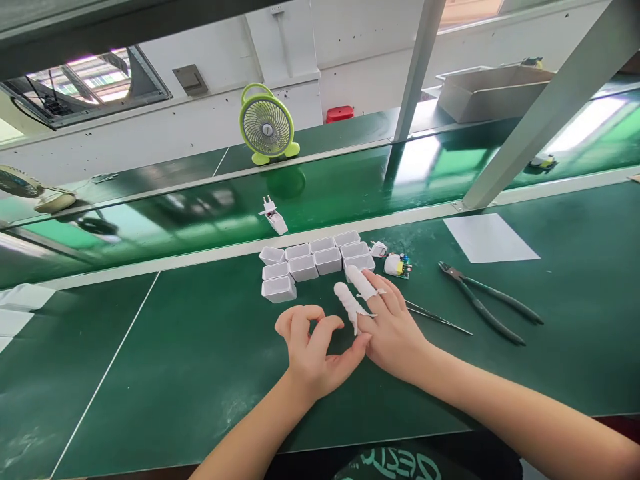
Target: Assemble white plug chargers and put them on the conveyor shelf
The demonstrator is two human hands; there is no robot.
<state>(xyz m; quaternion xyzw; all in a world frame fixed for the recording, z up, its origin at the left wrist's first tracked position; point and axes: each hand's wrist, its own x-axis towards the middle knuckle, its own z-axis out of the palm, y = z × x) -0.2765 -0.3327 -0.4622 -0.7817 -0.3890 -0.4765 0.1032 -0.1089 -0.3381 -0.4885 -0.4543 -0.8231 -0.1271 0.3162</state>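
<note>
Near the middle of the green bench (165, 373), a cluster of small white plastic shells (313, 262) stands in rough rows, open side up. They are boxy with rounded corners and thin walls, and as far as the view shows, each one is hollow with nothing inside. Just right of them lies a white piece with a small green circuit board (399, 265) carrying coloured parts.

The right hand (393, 327) lies flat, palm down, just on the near side of the shells, its fingers spread and holding nothing. Two of its fingers wear white finger cots (356, 293), ribbed and rubbery, with loose rolled edges at their base. The left hand (313, 350) sits touching it from the left, half curled, the thumb and forefinger bent toward each other and the fingertips meeting the right hand's covered finger near the cot's edge. Whether it actually pinches the cot cannot be told.

To the right, thin metal tweezers (437, 318) lie beside the right hand, and dark-handled pliers (487, 301) lie farther right. A white sheet of paper (489, 238) lies flat beyond them. On the glossy belt beyond the shells rests a white plug part (274, 217) with two prongs, and farther back stands a round lime-green fan (267, 125). A grey cardboard box (487, 90) sits far right.
</note>
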